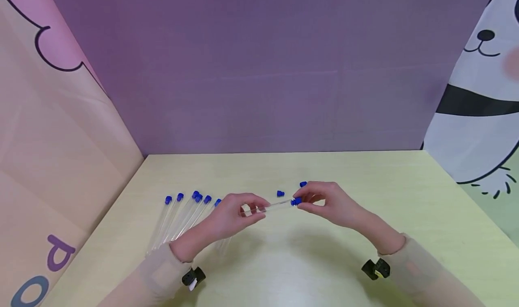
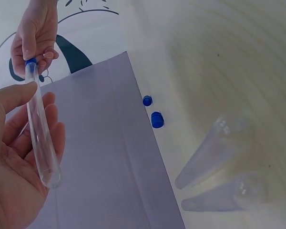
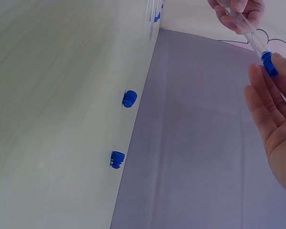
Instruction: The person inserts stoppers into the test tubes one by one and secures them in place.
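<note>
Between thumb and fingers my left hand [image 1: 233, 212] holds a clear test tube [image 1: 279, 204], its rounded end toward the palm in the left wrist view. My right hand [image 1: 330, 203] pinches a blue stopper [image 3: 270, 66] at the tube's mouth. Some blue shows through the glass at the mouth [image 2: 31, 66]; how deep the stopper sits I cannot tell. The tube is held above the table, slightly tilted. Beyond the hands lie two loose blue stoppers, one [image 1: 280, 193] between the hands and another [image 1: 303, 184] just behind the right fingers.
On the left of the pale table [image 1: 324, 271], several test tubes [image 1: 178, 221] with blue stoppers lie side by side, partly hidden by my left arm. A purple backdrop [image 1: 263, 72] stands along the table's far edge, with printed cloths [image 1: 61, 140] at the sides.
</note>
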A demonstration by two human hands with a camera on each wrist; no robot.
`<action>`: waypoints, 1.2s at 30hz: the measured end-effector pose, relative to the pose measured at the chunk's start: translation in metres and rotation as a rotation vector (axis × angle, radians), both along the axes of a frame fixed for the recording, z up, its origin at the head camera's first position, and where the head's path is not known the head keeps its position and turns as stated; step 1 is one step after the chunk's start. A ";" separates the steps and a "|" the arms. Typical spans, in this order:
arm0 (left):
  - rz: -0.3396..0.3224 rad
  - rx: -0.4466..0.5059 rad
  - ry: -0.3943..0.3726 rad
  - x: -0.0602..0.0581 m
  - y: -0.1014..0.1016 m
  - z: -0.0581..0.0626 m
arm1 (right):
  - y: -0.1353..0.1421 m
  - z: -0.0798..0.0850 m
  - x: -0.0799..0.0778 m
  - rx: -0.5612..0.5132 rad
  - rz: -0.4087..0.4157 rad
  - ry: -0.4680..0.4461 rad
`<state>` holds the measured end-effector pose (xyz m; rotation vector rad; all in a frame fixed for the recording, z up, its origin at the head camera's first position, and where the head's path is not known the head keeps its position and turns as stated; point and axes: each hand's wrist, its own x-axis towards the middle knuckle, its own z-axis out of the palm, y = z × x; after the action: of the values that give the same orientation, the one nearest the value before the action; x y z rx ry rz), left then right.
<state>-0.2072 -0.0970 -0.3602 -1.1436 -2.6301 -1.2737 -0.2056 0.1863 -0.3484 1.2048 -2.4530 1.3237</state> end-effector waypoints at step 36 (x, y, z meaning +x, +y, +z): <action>-0.027 0.168 0.092 0.005 0.013 -0.003 | -0.011 0.006 0.000 -0.137 -0.052 -0.298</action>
<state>-0.2020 -0.0842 -0.3635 -1.1839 -2.3993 -1.3804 -0.2052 0.1756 -0.3425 0.9672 -2.5102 1.7345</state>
